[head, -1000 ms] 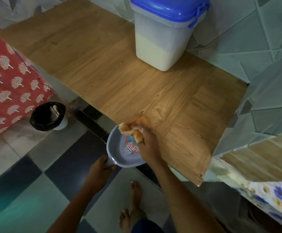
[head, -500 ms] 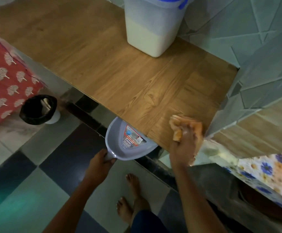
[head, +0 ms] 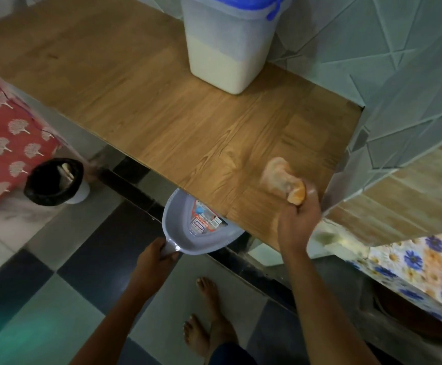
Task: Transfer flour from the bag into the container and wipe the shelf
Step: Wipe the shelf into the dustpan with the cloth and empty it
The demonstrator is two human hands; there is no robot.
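Note:
A translucent container (head: 226,46) with a blue lid stands at the back of the wooden shelf (head: 140,101), about half full of white flour. My right hand (head: 297,219) grips an orange cloth (head: 280,180) and presses it on the shelf near its right front corner. My left hand (head: 159,255) holds the handle of a grey dustpan (head: 188,227), whose pan sits just under the shelf's front edge. No flour bag is in view.
A small bin (head: 53,181) with a black liner stands on the checkered floor at the left, beside a red patterned cloth (head: 6,143). Tiled walls (head: 399,61) close the shelf at the back and right. A flowered cloth (head: 420,262) lies lower right. My bare feet (head: 206,320) stand below.
My right hand carried the cloth from above the dustpan to the shelf's right front corner, where it still wipes. The dustpan stays under the front edge in my left hand.

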